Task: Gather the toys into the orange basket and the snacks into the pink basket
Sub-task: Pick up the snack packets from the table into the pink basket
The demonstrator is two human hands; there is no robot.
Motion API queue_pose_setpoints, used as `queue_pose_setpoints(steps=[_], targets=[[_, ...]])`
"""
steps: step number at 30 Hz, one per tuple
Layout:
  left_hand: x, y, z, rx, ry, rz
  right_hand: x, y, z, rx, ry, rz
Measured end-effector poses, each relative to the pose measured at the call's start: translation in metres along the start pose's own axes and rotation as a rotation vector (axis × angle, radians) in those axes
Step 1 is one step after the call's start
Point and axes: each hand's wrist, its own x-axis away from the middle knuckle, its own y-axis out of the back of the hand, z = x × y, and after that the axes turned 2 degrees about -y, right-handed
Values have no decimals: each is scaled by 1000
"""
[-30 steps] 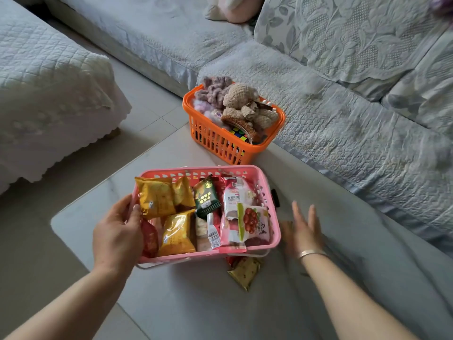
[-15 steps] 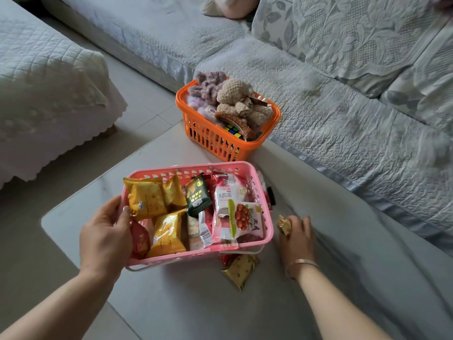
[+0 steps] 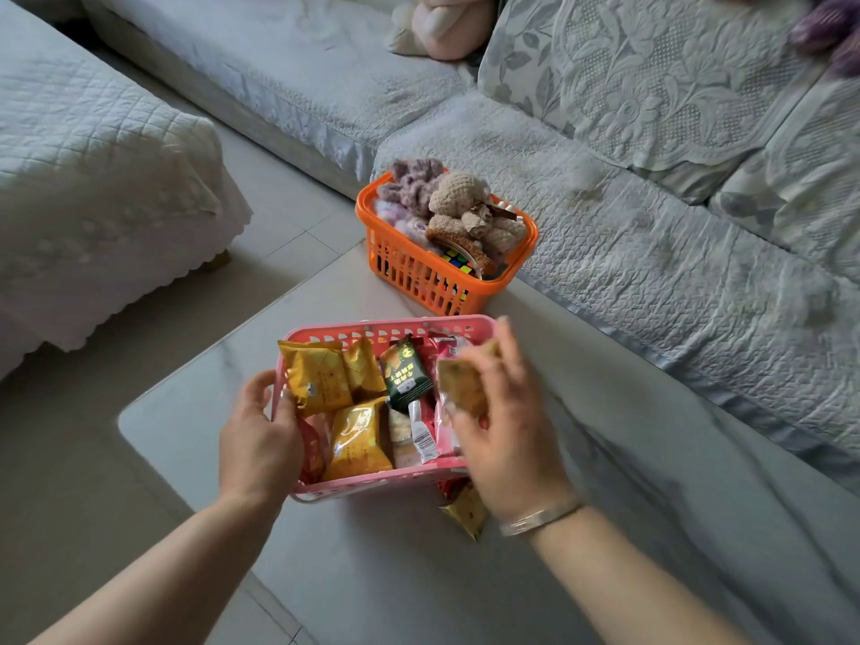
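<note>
**A:** Snack (image 3: 465,386) in the right hand (image 3: 507,439), fingers curled round it, hovering over the right end of the pink basket (image 3: 372,329). Left hand (image 3: 260,444) grips the basket's left wall, holding it steady on the bench (image 3: 195,412). How would you land this one?

**B:** I'd say drop it low, toward the gap between the two hands, since the packets are already piled up to the rim. Keep that left grip on so the basket doesn't skate.

**A:** Looks-wise? It's blurred: small, tan or gold wrapper, crinkly I'd guess.

**B:** Yeah, light and slippery probably. Also there's another gold packet (image 3: 467,514) on the bench just under the right wrist, half tucked beneath the basket. Orange basket (image 3: 419,267), beyond both hands, looks full of toys.
</note>
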Motion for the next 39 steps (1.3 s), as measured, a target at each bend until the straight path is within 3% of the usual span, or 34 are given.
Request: queue_pose_setpoints(steps=[3, 7, 12, 20, 23, 26, 29, 32, 35, 39], targets=[[0, 1, 2, -11, 30, 33, 1, -23, 35, 241, 180, 274], [4, 1, 1, -12, 35, 47, 9, -43, 30, 458, 114, 680], [4, 0, 1, -27, 18, 47, 13, -47, 24, 486, 112, 729], [-5, -4, 3, -51, 45, 45, 13, -52, 18, 496, 148, 649], [-4, -8, 6, -50, 46, 47, 18, -55, 14, 482, 221, 423], [-3, -11, 8, -10, 50, 60, 26, -45, 11, 295, 244, 110], [-6, -14, 9, -11, 66, 78, 41, -28, 0, 210, 89, -187], [-9, -15, 12, -24, 91, 74, 67, -24, -21, 208, -183, -311], [-9, -13, 14, 22, 118, 77, 98, -35, -42, 168, -378, -301], [-9, -8, 19, 73, 132, 21, 124, -67, -64, 96, -629, -129]])
